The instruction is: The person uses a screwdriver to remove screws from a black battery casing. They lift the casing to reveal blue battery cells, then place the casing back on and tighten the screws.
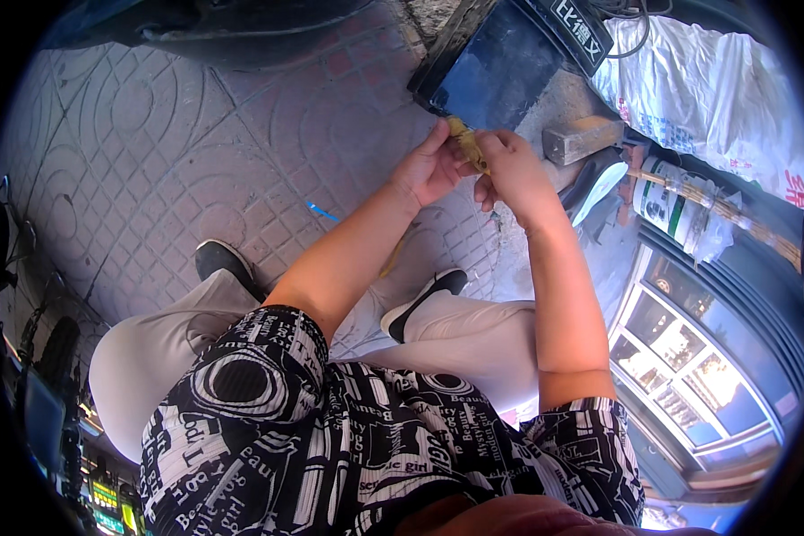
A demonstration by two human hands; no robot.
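Observation:
Out in front of me, both hands meet at a crumpled yellowish-brown strip [467, 145], whose exact kind I cannot make out. My left hand [427, 170] grips it from the left, palm turned up and thumb along its side. From above and the right, my right hand [514, 174] closes on it with bent fingers, partly hiding its lower end. The strip's upper end reaches the near edge of a dark glossy panel [496, 76]; whether they touch I cannot tell.
A wooden block [583, 139] lies right of my right hand, near a white-soled shoe [598, 189]. White plastic sacking [701, 80] and a bundle of thin sticks [732, 214] lie at the right. A blue scrap [322, 212] is on the patterned paving [169, 161]. Windows [688, 357] stand lower right.

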